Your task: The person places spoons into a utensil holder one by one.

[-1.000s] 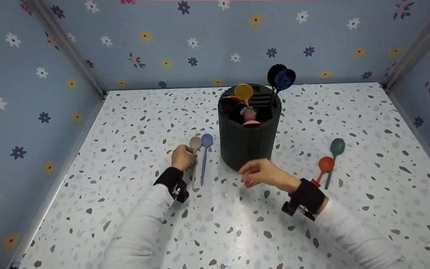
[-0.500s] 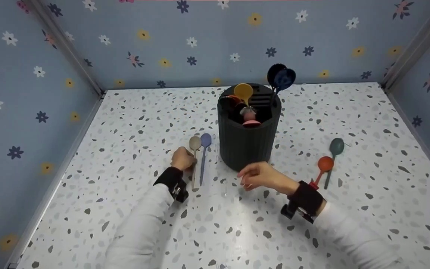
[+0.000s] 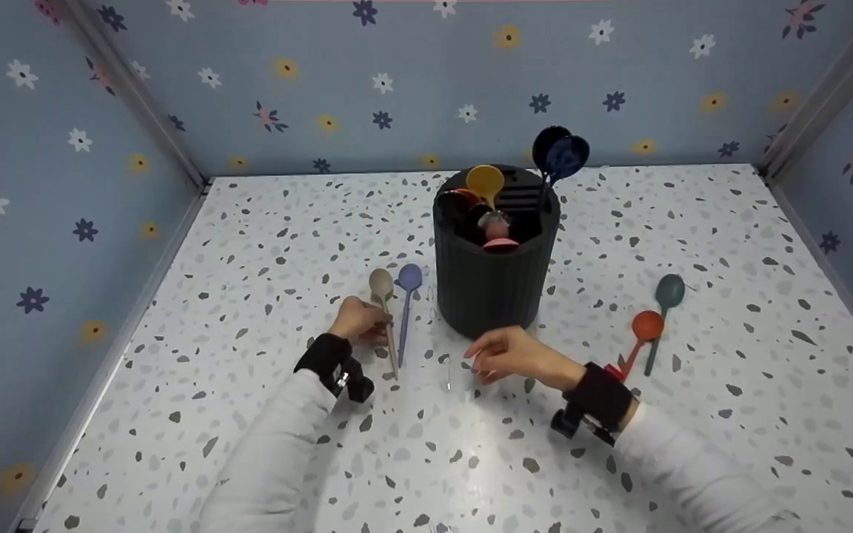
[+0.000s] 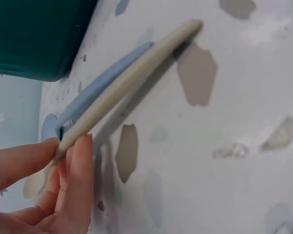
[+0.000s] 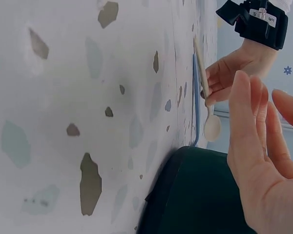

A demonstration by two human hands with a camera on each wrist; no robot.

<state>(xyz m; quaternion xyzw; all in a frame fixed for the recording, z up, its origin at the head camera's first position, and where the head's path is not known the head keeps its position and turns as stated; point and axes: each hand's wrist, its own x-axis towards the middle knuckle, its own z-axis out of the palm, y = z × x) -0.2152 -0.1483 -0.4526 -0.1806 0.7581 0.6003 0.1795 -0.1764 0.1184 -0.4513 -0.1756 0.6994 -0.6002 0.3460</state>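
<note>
Flowered blue walls close in a speckled white table (image 3: 263,244), and a dark ribbed utensil holder (image 3: 495,285) stands at its middle with a yellow spoon (image 3: 484,180) and two dark blue spoons (image 3: 560,153) poking up out of it.

To the left of the holder, the left hand (image 3: 356,320) pinches the handle of a beige spoon (image 3: 383,314) between thumb and fingertips. The left wrist view shows the handle raised off the surface while a light blue spoon (image 3: 406,307) lies flat just beside it. The step in hand looks like the pick-up of the beige spoon, with the grip made and the lift just begun.

On the near side of the holder, the right hand (image 3: 512,354) hovers with its fingers loosely curved and holding nothing. On the right, well apart from both hands, an orange spoon (image 3: 641,333) and a dark green spoon (image 3: 663,307) lie side by side.

Judging from how things lie, the next move calls for raising the beige spoon clear of the light blue one without dragging it along, then turning it handle-down over an open slot of the holder.
</note>
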